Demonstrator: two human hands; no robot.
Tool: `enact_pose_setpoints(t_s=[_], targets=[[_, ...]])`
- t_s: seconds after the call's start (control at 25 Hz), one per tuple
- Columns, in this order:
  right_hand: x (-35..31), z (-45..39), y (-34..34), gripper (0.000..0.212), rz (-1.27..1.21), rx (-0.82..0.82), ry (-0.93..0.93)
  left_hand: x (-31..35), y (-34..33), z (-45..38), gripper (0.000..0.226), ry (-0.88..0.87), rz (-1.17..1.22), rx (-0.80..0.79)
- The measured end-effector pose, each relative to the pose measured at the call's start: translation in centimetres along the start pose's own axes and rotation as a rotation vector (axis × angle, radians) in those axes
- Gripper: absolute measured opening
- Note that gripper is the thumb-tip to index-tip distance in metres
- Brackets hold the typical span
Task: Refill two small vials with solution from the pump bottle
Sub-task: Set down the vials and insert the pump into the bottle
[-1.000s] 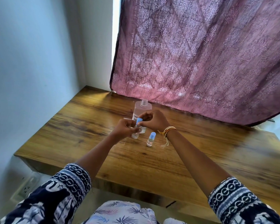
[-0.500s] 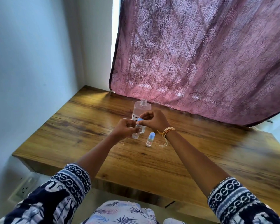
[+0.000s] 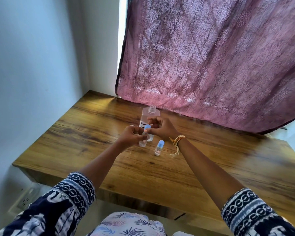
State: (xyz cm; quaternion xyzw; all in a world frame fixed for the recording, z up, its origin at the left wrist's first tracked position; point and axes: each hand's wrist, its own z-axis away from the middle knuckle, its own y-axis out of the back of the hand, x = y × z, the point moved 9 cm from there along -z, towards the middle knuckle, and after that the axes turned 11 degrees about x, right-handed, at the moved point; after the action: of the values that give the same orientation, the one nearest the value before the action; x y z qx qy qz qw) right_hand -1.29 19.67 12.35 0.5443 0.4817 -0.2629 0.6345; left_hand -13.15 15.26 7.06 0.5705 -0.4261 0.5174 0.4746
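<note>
While the left hand [image 3: 132, 136] pinches a vial [image 3: 143, 142] just above the tabletop [image 3: 85, 133] before the open bottle [image 3: 150, 114], right hand [image 3: 160, 127] closed on its blue cap [image 3: 148, 126]: steady the body, twist only the cap; second vial [image 3: 158, 148] stands capped nearby.

Label on large bottle [image 3: 149, 122] partly covered by right hand [image 3: 161, 127]; lettering incomplete. Held vial [image 3: 143, 142] mostly concealed by left hand [image 3: 132, 137]. Fill levels indeterminable.
</note>
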Motion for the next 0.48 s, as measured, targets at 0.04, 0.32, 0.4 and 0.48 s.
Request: enact_pose_setpoints(t_s=[0.04,0.32,0.4,0.48], targets=[[0.17,-0.01,-0.51,0.056,-0.028,-0.046,-0.020,-0.07,0.00,-0.07,0.015,-0.002,0.003,-0.007],[0.80,-0.45,-0.44,0.039,-0.097,-0.020,-0.017,-0.51,-0.27,-0.57,0.010,0.009,-0.012,-0.025],[0.82,-0.50,-0.31,0.038,-0.099,0.022,-0.016,-0.41,-0.32,-0.77,0.008,-0.006,-0.018,-0.026],[0.69,-0.51,-0.68,0.041,-0.108,-0.003,-0.007,-0.40,-0.48,-0.79,0.009,0.002,0.000,-0.032]])
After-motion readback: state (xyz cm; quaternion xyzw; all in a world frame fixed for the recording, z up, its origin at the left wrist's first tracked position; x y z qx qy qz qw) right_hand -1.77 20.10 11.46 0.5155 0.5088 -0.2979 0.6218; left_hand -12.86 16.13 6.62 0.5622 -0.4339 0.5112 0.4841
